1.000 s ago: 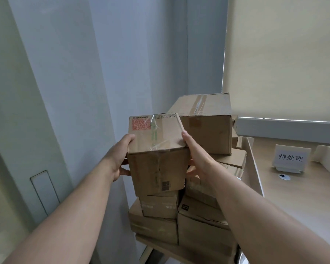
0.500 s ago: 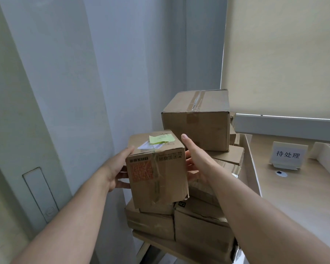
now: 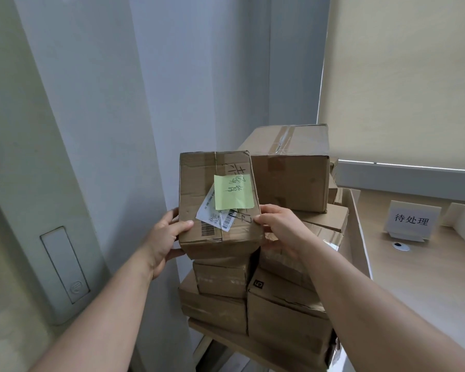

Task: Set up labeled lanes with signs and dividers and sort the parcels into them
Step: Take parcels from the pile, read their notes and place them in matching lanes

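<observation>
While the left hand (image 3: 163,238) and right hand (image 3: 278,228) clasp its lower sides, the small, creased brown cardboard parcel with a green sticky note (image 3: 219,204) hangs above the stacked brown cartons (image 3: 285,307). It looks light, with soft, dented walls; flat side faces grip best.

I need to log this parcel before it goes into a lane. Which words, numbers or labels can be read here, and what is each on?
"待处理": white sign standing on the table.
"5": small black mark on a lower stacked box.
Green sticky note on the held parcel: handwritten, not surely readable.
White shipping label under the note: barcodes and print too small.
Marker writing on the parcel itself: mostly covered, unreadable.
</observation>
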A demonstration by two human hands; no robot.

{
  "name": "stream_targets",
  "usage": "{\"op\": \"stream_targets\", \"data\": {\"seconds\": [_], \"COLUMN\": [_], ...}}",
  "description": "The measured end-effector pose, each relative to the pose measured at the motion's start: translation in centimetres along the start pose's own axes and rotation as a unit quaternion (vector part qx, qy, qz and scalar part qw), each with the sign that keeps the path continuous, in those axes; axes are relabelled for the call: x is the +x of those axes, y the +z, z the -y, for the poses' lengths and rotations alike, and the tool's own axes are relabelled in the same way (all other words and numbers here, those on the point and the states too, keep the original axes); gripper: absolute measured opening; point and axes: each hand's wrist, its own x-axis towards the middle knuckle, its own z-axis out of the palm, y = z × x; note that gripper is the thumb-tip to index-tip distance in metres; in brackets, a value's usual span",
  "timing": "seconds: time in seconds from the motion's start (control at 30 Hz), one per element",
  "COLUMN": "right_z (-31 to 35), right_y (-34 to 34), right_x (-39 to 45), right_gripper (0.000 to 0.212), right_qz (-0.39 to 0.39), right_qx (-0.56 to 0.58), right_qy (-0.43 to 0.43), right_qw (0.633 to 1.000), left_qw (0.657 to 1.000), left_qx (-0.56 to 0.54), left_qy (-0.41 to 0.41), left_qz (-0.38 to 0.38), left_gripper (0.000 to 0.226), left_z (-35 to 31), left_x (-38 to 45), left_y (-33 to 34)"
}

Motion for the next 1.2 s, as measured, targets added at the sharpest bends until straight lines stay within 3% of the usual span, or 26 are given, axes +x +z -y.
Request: {"op": "stream_targets", "data": {"seconds": [0.1,0.33,0.43,0.53,0.73,1.0,1.2], "right_z": [0.6,0.8,0.2,0.1,1.2,1.3,1.8], "right_y": [0.0,0.8,0.8,0.9,2.7,1.9,1.6], "right_x": [0.2,1.5,2.2,2.2,1.4,1.6,1.0], "right_gripper": [0.028,0.056,0.064,0.054,0.068,0.048,0.038], "right_qz": [-0.011,-0.048,-0.131,-0.239,-0.146,-0.101,-0.097], "right_qx": [0.016,-0.038,-0.091,-0.194,-0.196,-0.172,-0.144], "right_qy": [-0.008,0.03,0.045,0.032,0.066,0.105,0.097], "right_qw": [1.0,0.998,0.986,0.951,0.967,0.974,0.98], "left_qw": [0.999,0.988,0.986,0.973,0.968,0.968,0.968], "left_qx": [0.018,0.094,0.091,0.121,0.159,0.13,0.105], "left_qy": [-0.009,-0.059,-0.053,-0.034,-0.038,-0.001,-0.037], "left_qz": [-0.031,-0.109,-0.133,-0.191,-0.19,-0.213,-0.224], "left_gripper": [0.024,0.049,0.055,0.071,0.078,0.062,0.086], "left_z": [-0.1,1.6,1.8,1.3,-0.1,-1.5,-2.2], "left_x": [0.0,1.5,2.5,4.0,6.9,7.1,5.8], "left_y": [0.2,0.6,0.4,-0.6,-2.3,-1.8,-3.4]}}
